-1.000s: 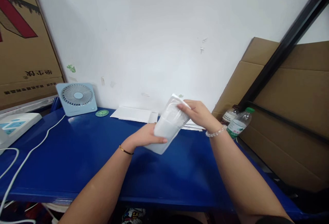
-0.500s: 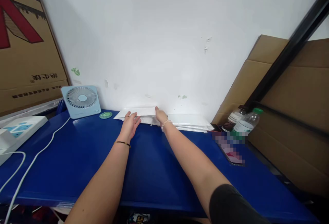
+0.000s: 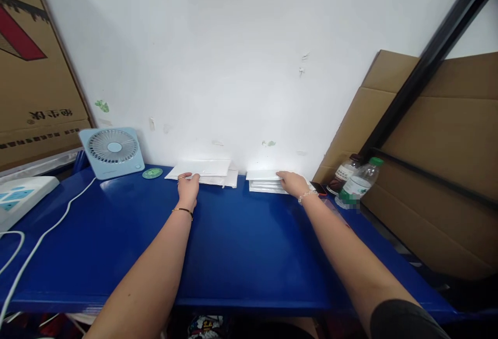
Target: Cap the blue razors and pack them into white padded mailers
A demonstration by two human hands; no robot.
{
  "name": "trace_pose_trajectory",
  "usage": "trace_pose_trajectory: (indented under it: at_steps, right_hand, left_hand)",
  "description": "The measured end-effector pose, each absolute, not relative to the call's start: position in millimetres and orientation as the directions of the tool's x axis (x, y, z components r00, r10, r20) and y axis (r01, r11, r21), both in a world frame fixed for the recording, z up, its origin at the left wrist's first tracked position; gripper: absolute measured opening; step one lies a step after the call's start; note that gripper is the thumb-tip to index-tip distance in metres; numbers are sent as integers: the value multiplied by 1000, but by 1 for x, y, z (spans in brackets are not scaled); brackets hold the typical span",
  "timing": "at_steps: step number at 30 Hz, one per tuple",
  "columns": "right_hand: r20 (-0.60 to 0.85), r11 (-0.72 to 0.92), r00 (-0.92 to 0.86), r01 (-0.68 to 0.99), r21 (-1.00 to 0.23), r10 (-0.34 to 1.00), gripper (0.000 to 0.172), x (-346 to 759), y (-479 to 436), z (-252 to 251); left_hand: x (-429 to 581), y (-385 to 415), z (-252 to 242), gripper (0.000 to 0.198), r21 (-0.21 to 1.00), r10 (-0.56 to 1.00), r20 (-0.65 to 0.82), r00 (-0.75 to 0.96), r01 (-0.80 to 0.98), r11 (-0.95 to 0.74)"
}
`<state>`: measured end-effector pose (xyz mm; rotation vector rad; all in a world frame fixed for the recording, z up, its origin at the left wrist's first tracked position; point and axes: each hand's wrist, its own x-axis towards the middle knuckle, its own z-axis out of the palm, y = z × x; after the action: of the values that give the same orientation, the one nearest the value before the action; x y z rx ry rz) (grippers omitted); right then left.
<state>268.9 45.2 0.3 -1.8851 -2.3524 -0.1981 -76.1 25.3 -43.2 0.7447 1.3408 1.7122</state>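
Two stacks of flat white packets lie against the wall. At the front edge of the left stack (image 3: 210, 167), my left hand (image 3: 188, 189) has its fingers and thumb closed on the top packet, which sits askew over those beneath. My right hand (image 3: 292, 183) reaches over the right stack (image 3: 261, 175), fingers together and closed on the upper packet near its right end. The palm hides that end of the stack, and my right thumb is hard to make out. A gap separates the two stacks.
On the blue table (image 3: 233, 251) stand a light blue fan (image 3: 114, 147) and a green disc (image 3: 152, 173) at left, near a white power strip (image 3: 27, 194) with cables. Two bottles (image 3: 360, 179) and a phone (image 3: 319, 189) are at right, beside cardboard (image 3: 447, 173) and a black bar (image 3: 420, 64).
My right hand has left the left stack and moved right onto the right stack. My left hand stays at the left stack, its fingers more curled. The view has shifted slightly.
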Motion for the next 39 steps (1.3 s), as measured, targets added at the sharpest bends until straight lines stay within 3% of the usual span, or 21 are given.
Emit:
trace_pose_trajectory:
  at_steps: [2, 5, 7, 9, 12, 13, 17, 19, 25, 31, 34, 39]
  right_hand:
    - [245, 177, -175, 984, 12, 954, 43, 263, 37, 2]
    - [367, 178, -136, 981, -81, 920, 41, 244, 11, -1]
    - [399, 293, -211, 943, -158, 892, 42, 227, -12, -7]
    - [379, 437, -341, 875, -206, 860, 42, 212, -35, -16]
    - [298, 585, -508, 751, -305, 808, 44, 202, -54, -27]
    - [278, 614, -548, 709, -347, 789, 51, 203, -56, -29]
    - [188, 614, -612, 622, -486, 768, 108, 222, -44, -40]
    - [147, 583, -607, 624, -520, 781, 118, 230, -36, -45]
    - [151, 522, -546, 630, -575, 824, 116, 227, -28, -59]
    - [230, 550, -541, 556, -624, 809, 108, 206, -33, -59]
    - [272, 589, -551, 553, -589, 789, 91, 199, -36, -52]
    - [243, 595, -553, 650, -473, 797, 82, 210, -36, -45]
  left_hand:
    - [-59, 15, -38, 42, 970, 904, -32, -427, -232, -75]
    - [-20, -4, -34, 53, 960, 982, -43, -186, -281, -12]
    - [7, -16, -34, 63, 894, 999, -23, 33, -446, 35]
    - [25, -23, -35, 57, 834, 999, 54, 5, -550, -42]
    - [31, -23, -36, 45, 782, 981, 87, -172, -598, -174]
    - [30, -22, -35, 42, 779, 973, 84, -214, -595, -198]
    - [20, -22, -24, 41, 760, 944, 140, -300, -578, -296]
    - [17, -26, -14, 40, 740, 934, 161, -318, -587, -327]
    - [12, -39, 11, 39, 704, 905, 244, -349, -579, -412]
    - [11, -36, 12, 36, 684, 904, 170, -392, -613, -395]
    - [11, -33, 11, 36, 668, 905, 131, -405, -638, -382]
    - [2, -31, 12, 34, 652, 883, 131, -451, -631, -419]
